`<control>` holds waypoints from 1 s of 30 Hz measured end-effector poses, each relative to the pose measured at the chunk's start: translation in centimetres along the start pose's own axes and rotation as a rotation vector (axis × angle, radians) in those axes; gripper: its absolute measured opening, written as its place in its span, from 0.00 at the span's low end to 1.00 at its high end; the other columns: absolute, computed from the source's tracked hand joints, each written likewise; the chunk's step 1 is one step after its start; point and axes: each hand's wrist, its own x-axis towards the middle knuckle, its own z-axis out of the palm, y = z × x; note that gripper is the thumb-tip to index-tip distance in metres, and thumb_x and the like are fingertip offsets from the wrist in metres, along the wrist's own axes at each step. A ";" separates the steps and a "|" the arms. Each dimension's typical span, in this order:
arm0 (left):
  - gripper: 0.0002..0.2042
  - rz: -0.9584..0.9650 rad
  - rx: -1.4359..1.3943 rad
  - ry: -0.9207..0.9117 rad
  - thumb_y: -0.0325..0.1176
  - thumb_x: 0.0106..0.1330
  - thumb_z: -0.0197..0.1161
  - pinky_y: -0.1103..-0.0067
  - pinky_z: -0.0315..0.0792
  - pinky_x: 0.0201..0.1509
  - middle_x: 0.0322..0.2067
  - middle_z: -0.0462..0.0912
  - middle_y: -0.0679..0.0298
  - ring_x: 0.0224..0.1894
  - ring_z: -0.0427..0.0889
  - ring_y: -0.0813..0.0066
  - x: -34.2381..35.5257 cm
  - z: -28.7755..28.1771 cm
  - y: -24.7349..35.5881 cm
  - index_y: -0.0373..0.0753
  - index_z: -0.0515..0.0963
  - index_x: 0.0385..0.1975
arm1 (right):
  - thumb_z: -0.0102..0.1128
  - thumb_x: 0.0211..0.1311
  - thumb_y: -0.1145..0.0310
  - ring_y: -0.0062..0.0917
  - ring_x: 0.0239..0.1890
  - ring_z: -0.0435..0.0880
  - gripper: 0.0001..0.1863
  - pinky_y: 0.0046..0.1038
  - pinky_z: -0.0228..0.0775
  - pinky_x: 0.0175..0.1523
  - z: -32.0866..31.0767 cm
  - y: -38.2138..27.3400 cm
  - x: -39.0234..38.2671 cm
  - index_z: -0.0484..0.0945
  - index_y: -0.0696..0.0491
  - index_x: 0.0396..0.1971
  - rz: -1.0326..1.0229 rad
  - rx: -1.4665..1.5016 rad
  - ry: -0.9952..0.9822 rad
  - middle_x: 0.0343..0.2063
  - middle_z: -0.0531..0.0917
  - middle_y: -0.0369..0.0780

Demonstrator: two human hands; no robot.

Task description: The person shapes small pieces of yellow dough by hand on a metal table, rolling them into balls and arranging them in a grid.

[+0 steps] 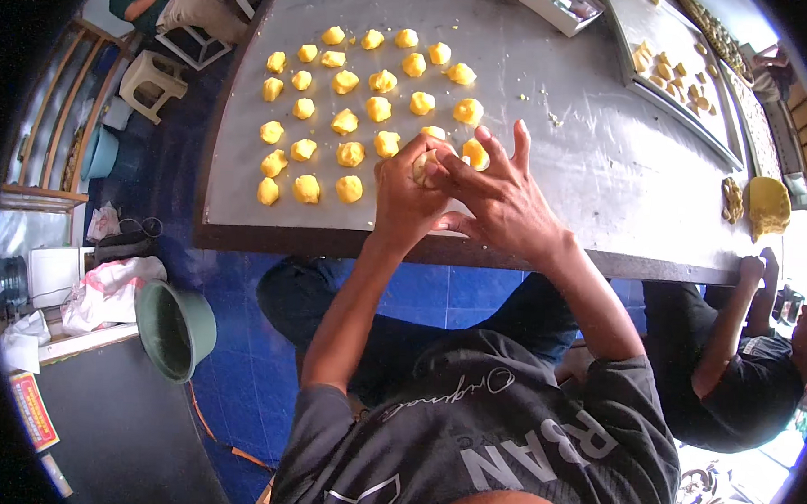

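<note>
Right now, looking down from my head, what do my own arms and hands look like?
Your left hand and right hand are bare, with no gloves, and I see no watch or bracelet at either wrist. Both forearms are uncovered up to dark grey short sleeves, which belong to a dark shirt with pale lettering across the front.

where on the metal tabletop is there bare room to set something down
The widest free patch of metal tabletop lies between the right hand, the tray, the yellow dough mass and the front edge; crumbs dot its far side. Yellow dough lumps crowd the left.
</note>
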 end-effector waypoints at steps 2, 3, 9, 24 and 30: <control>0.10 -0.049 0.083 0.008 0.29 0.47 0.66 0.78 0.72 0.33 0.22 0.79 0.63 0.26 0.80 0.72 -0.1 0.1 0.3 0.36 0.72 0.26 | 0.60 0.50 0.50 0.40 0.59 0.61 0.22 0.51 0.38 0.66 -0.4 -0.1 -0.1 0.79 0.49 0.40 0.017 0.026 -0.022 0.51 0.72 0.37; 0.10 -0.049 0.082 0.009 0.29 0.47 0.66 0.78 0.72 0.33 0.22 0.79 0.63 0.26 0.80 0.72 -0.1 0.1 0.5 0.36 0.72 0.26 | 0.61 0.51 0.53 0.41 0.60 0.60 0.22 0.51 0.38 0.66 -0.9 -0.1 0.0 0.78 0.51 0.42 0.103 0.197 0.027 0.50 0.72 0.41; 0.13 -0.010 -0.031 0.041 0.34 0.47 0.68 0.77 0.72 0.31 0.21 0.78 0.62 0.25 0.80 0.71 -0.2 0.2 -0.3 0.37 0.72 0.26 | 0.61 0.53 0.60 0.48 0.57 0.62 0.20 0.50 0.43 0.64 1.6 -0.9 0.2 0.75 0.56 0.44 0.443 0.584 0.252 0.48 0.72 0.47; 0.11 -0.002 -0.020 0.212 0.31 0.49 0.67 0.79 0.73 0.28 0.21 0.79 0.62 0.24 0.79 0.76 -0.3 0.5 -1.1 0.36 0.71 0.25 | 0.49 0.58 0.45 0.49 0.61 0.52 0.31 0.54 0.27 0.64 2.9 -3.1 -1.4 0.67 0.52 0.54 0.462 0.386 0.198 0.56 0.62 0.50; 0.11 0.049 0.016 0.207 0.33 0.51 0.67 0.79 0.72 0.27 0.21 0.79 0.61 0.25 0.80 0.77 -0.3 0.5 -1.1 0.37 0.71 0.27 | 0.47 0.58 0.43 0.52 0.59 0.52 0.34 0.58 0.32 0.62 3.7 -4.6 -0.6 0.63 0.57 0.55 0.406 0.197 0.117 0.55 0.62 0.49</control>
